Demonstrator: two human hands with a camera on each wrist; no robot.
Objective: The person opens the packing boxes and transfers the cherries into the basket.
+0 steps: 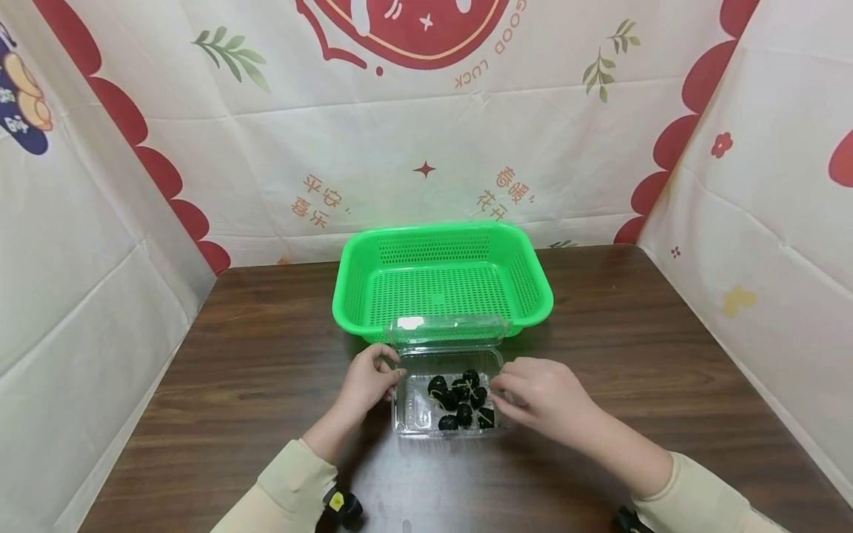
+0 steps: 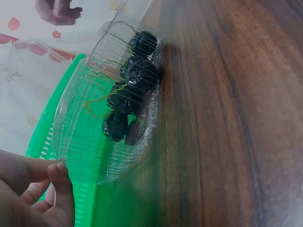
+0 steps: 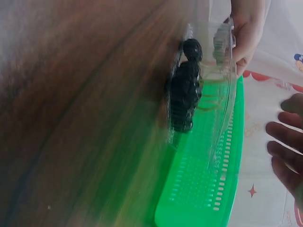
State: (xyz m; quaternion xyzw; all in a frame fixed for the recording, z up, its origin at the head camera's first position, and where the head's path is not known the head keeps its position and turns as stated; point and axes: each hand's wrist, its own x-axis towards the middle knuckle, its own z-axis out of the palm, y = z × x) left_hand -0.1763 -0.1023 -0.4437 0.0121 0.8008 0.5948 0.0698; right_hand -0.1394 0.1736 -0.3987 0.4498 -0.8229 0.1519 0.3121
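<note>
Reaching in from the bottom edge, my pale sleeves [image 1: 280,488] run out of frame, the black wrist devices [image 1: 349,509] partly cut off. On the brown table [image 1: 233,414], lower centre, sits a clear plastic box [image 1: 415,407] of dark round items [image 1: 463,414] with yellowish strands; what they are is hard to make out. My left hand [image 1: 369,381] pinches its left rim; my right hand [image 1: 546,392], fingers loose and holding nothing, hides part of its right side. Beyond, the see-through raised lid [image 1: 446,329] overlaps the near rim of a green basket [image 1: 341,303]. Farthest back, a printed cloth [image 1: 400,133] fills the upper frame, its red emblem [image 1: 413,44] cut off at the top.
</note>
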